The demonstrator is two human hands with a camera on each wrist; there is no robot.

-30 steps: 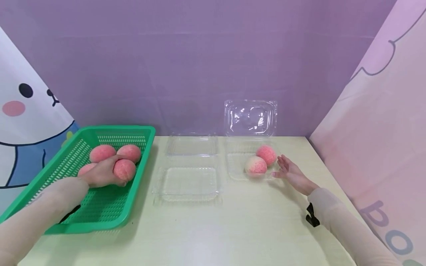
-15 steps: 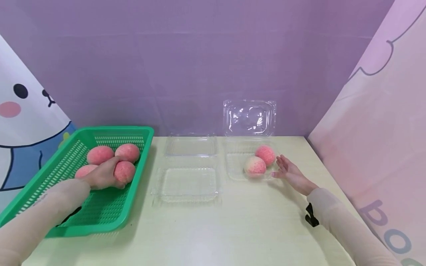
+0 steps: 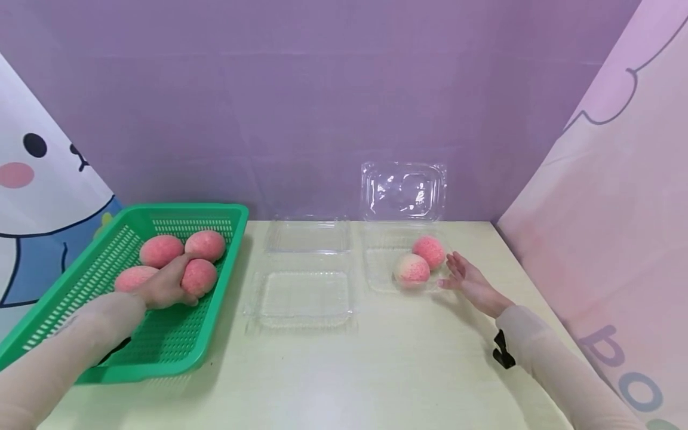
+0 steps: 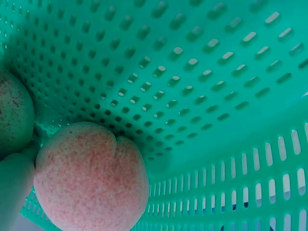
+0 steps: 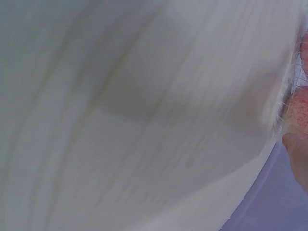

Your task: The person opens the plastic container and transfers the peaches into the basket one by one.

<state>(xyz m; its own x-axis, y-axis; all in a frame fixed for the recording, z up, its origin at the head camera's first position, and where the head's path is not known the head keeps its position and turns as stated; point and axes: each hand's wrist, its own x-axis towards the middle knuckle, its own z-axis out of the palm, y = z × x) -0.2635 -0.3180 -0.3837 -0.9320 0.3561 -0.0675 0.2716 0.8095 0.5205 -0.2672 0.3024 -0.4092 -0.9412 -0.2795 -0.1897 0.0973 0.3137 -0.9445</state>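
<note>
My left hand reaches into the green basket and grips a pink peach, its fingers curled over the near side. Two more peaches lie behind it, a left one and a right one. Another peach sits left of the hand, partly covered by it; a cleft peach fills the lower left wrist view. My right hand is held with fingers extended beside an open clear clamshell box. Inside that box are a pink peach and a paler one.
A second clear clamshell box lies open on the pale table, between basket and filled box. The raised lid of the right box leans by the purple backdrop. Printed cloth panels stand at both sides.
The peach left of my left hand has shifted a little leftward. My left hand stays on its peach with only a slight shift, and my right hand stays in place.
</note>
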